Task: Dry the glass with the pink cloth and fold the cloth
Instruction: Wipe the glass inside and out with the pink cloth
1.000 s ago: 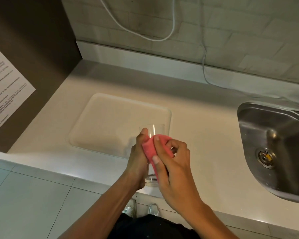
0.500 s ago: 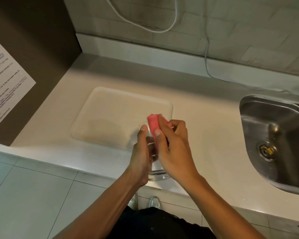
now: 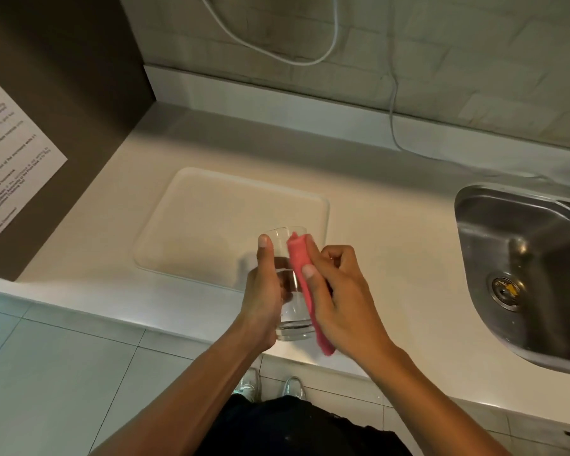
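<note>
Closest to the camera, dark clothing (image 3: 297, 429) fills the bottom edge, with the toes of two pale shoes (image 3: 270, 386) showing above it on the grey tiled floor (image 3: 56, 373). Both bare forearms reach up from there and meet over the front edge of the counter (image 3: 392, 258). The left hand (image 3: 264, 291) wraps the clear glass (image 3: 290, 291) from its left side, fingers (image 3: 265, 255) curled round the wall and the thumb lying up toward the rim, so the glass is held in the air, tilted with its open mouth away from the person and its thick base nearest the body. The right hand (image 3: 339, 297) presses the pink cloth (image 3: 305, 284) against the right side of the glass; the cloth is gathered into a long narrow strip that runs from the rim down past the base, pinned there by the thumb and closed fingers. Just beyond the hands, a pale square tray (image 3: 211, 218) lies flat on the counter, its near right corner behind the glass. Off to the right, a steel sink (image 3: 524, 258) is set into the counter, its drain visible. On the left, a brown panel (image 3: 63, 93) carries a printed paper sheet (image 3: 10, 166). Farthest back, a white cable (image 3: 392, 103) hangs along the tiled wall (image 3: 474, 60).
</note>
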Available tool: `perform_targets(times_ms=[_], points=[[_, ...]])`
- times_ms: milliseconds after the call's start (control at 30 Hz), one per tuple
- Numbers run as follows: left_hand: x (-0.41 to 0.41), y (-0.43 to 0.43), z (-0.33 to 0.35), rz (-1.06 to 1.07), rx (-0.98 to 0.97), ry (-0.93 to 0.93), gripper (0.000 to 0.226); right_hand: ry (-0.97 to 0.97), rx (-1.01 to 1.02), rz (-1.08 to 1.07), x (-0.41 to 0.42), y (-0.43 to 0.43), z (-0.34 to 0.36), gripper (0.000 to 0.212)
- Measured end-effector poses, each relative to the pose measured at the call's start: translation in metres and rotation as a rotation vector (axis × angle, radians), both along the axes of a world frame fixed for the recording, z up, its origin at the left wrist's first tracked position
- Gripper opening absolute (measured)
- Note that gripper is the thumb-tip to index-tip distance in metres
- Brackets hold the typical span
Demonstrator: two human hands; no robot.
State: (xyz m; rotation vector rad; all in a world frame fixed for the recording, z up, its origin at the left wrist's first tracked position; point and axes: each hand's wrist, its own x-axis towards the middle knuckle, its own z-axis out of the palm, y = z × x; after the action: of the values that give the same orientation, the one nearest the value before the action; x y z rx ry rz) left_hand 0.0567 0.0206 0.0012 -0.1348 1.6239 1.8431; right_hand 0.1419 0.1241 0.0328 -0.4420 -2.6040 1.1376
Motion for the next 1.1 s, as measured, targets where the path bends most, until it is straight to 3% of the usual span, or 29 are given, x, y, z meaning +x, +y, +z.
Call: perform_targets(times_ms=[100, 200, 300, 433, 633, 800, 967, 1100], points=[[0.011, 0.005, -0.002, 0.002, -0.009, -0.028, 0.091, 0.030, -0.016, -0.099, -0.022, 0.003, 0.005, 0.044], [0.005, 0.004, -0.004, 0.022, 0.023, -0.074, 0.078, 0.084, 0.088, -0.002, -0.014, -0.010, 0.003, 0.045], [-0.002, 0.001, -0.008, 0.023, 0.034, -0.148, 0.089, 0.051, -0.042, 0.016, 0.007, -0.009, -0.005, 0.046], [0.008, 0.006, -0.008, -0.014, 0.041, -0.181, 0.097, 0.000, -0.118, -0.149, -0.019, 0.008, 0.001, 0.044], [-0.006, 0.001, -0.010, 0.017, 0.098, -0.204, 0.089, 0.052, -0.014, 0.051, 0.011, -0.012, -0.005, 0.046], [0.005, 0.003, -0.006, -0.049, 0.101, -0.217, 0.101, -0.042, -0.161, -0.161, -0.020, 0.013, 0.004, 0.045], [-0.012, -0.005, -0.002, 0.020, 0.072, -0.182, 0.098, 0.029, -0.061, 0.036, 0.014, -0.018, -0.004, 0.046], [-0.001, -0.010, -0.007, -0.035, 0.078, -0.211, 0.098, -0.034, -0.135, -0.061, 0.010, -0.011, -0.006, 0.044]])
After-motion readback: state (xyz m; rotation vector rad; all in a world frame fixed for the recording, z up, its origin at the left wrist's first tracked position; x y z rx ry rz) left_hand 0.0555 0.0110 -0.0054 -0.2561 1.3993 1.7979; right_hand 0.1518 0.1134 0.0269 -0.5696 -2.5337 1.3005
